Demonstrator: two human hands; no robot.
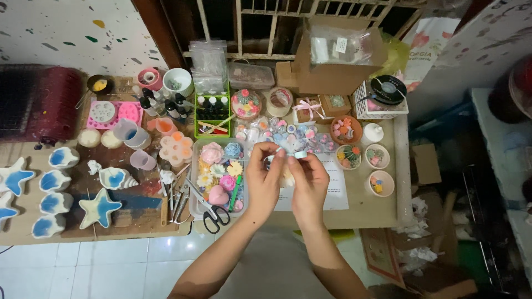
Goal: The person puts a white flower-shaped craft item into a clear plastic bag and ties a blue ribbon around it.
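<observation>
Small round pale-blue piece (300, 154) is being pinched in the right hand (310, 180), raised above the counter (360, 213); the left hand (265, 178) is gripping something small beside it. Below are lying a clear tray (195, 206) of pastel flower shapes and black-handled scissors (213, 215).

Black-handled scissors (213, 213) lie beside a blue star-shaped dish (98, 208) and green bottle rack (211, 113).
</observation>
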